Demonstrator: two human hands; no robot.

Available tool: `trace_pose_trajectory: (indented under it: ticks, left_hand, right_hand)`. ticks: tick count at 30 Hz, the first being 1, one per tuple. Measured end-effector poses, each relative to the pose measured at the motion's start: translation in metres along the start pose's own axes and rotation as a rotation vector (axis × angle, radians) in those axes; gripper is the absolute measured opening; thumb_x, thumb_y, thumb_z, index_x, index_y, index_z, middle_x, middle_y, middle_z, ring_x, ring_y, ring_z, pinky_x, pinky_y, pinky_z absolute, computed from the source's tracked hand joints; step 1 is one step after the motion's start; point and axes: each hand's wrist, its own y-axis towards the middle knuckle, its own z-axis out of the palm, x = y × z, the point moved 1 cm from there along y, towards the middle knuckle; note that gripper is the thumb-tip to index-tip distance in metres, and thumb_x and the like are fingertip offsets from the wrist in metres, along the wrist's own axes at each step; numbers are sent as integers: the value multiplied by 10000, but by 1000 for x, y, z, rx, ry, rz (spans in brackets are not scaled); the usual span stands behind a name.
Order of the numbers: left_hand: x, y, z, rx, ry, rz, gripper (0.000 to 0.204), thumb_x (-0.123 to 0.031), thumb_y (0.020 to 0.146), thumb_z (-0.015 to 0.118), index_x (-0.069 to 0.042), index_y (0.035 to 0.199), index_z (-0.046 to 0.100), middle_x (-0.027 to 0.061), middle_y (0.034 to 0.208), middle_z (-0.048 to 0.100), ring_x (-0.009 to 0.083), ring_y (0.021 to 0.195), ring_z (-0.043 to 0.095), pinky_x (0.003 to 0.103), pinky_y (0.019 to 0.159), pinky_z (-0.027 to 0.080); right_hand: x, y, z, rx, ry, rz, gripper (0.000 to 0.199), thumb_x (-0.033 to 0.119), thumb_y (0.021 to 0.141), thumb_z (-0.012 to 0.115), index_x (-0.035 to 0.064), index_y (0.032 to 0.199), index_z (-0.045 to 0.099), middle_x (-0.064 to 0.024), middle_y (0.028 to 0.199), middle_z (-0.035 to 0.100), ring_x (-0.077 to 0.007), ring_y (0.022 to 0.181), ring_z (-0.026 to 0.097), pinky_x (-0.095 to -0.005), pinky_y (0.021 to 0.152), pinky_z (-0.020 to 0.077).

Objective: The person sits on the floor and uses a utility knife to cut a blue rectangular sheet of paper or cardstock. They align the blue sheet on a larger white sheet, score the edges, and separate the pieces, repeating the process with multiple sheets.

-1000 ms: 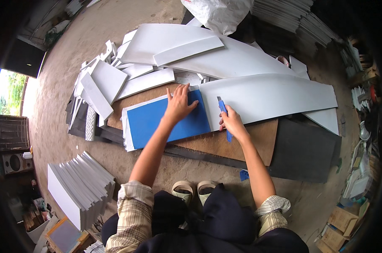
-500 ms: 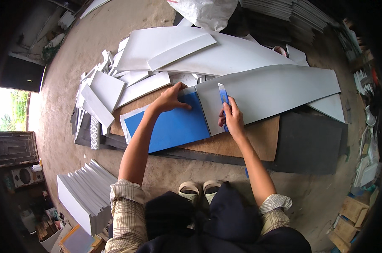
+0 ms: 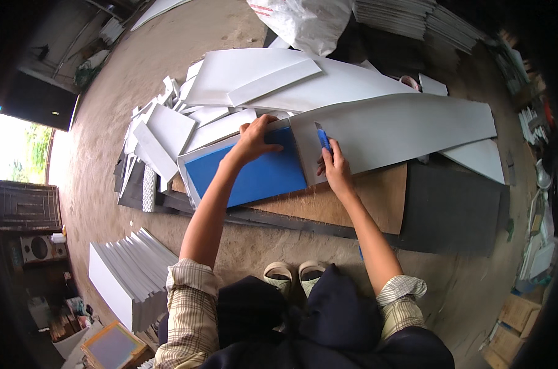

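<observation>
A flat blue rectangular board (image 3: 248,178) lies over the left end of a long white-grey foam sheet, with a pale margin showing along its left and far sides. My left hand (image 3: 254,142) is closed over its far edge, thumb on the blue face and fingers curled past the rim. My right hand (image 3: 337,169) grips a blue utility knife (image 3: 324,140), blade pointing up and away, just right of the board. To the right stretches the long sheet (image 3: 396,126), parted from the board's end by a dark line. Under both is a brown wooden board (image 3: 365,197).
White foam offcuts (image 3: 168,129) pile up at the left, beside a larger white sheet (image 3: 254,71). Black sheets (image 3: 451,209) lie beneath at the right. A stack of white panels (image 3: 131,283) stands near left. A white sack (image 3: 306,24) sits at the back.
The blue board and the pale piece under it have tilted or shifted away from me, so more pale margin shows. The knife stays in my right hand. The view has turned slightly.
</observation>
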Motion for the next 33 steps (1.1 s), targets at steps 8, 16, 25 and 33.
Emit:
trace_pose_trajectory:
  ticks: [8,16,25,33]
  left_hand:
    - [-3,-49,59,-151,257,-11,749,-350,712,694,-87,1299,309,160,1346,279,313,1284,239,550,1047,131]
    - [-19,-172,51,-167,258,-423,935,-376,715,682,-58,1376,102,236,1401,69,404,1287,116,525,1041,75]
    - [59,-206,27,-477,-124,-1099,807,-418,723,670,34,1288,312,241,1229,344,360,1131,339,434,958,290]
    - [102,-217,-4,-756,-1273,-778,324,-210,854,578,-22,1096,471,69,978,537,169,880,529,323,765,464]
  right_hand:
    - [-39,-7,8,6,-278,44,286,104,877,460,45,1154,423,-82,725,553,-157,523,564,-305,519,458]
    - [-8,-34,23,88,-218,142,198,74,863,448,15,1051,440,-168,851,610,-333,783,608,-406,686,466]
    - [-3,-41,47,-16,-183,109,181,83,898,390,19,1065,425,-135,916,616,-272,846,609,-370,734,464]
    - [22,11,79,205,-137,-63,227,179,923,406,59,1113,437,-103,999,608,-218,835,613,-321,694,481]
